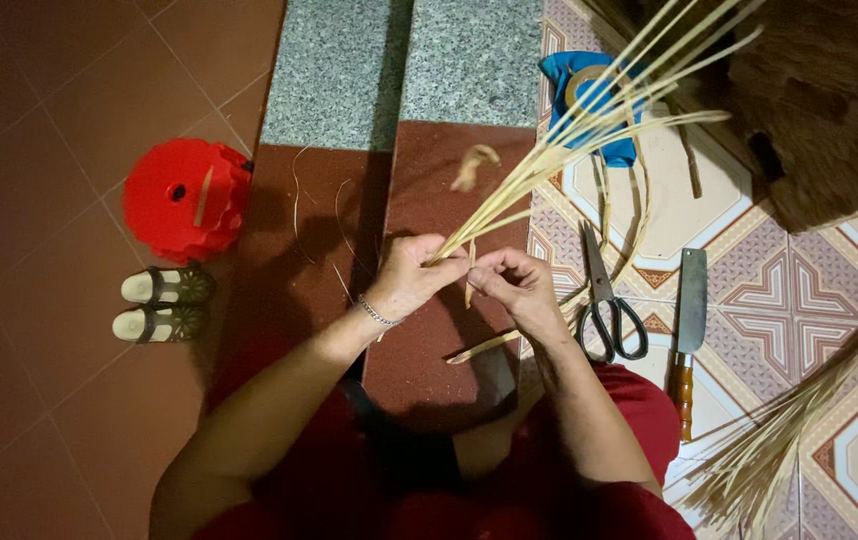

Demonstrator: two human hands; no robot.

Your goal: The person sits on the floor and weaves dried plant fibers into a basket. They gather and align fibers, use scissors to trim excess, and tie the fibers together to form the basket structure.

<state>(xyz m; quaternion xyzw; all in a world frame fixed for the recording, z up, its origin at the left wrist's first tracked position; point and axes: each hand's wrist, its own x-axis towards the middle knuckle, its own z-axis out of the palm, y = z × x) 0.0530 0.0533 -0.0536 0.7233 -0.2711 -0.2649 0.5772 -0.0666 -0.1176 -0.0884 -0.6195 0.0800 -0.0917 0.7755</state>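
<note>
We are working a small bundle of thin pale strips (589, 110) held low over the floor (39, 120), and by our judgement the job is in its early part: the strips are gathered at one end only and fan out loose and unbound toward the upper right, with no woven or tied section that we can see. Our left hand (411, 278) has its grip closed around the gathered ends of the bundle, while our right hand (517, 283), just beside it, pinches a single strip between fingertips and thumb, its grip closed on that strip. What seems done so far is the collecting and the cutting: a few short offcuts (476, 165) lie on the dark red tile near the hands, and the tools lie untouched to the right, namely the black-handled scissors (609, 300) and, just beside them, a knife with a wooden handle (689, 330). Much appears left, since a large heap of unused strips (799, 430) lies at the lower right. Under the fanned tips sits a blue roll holder (589, 90). Well apart on the left stand a red plastic stool (187, 198) and a pair of sandals (161, 305), which play no part in the work.
</note>
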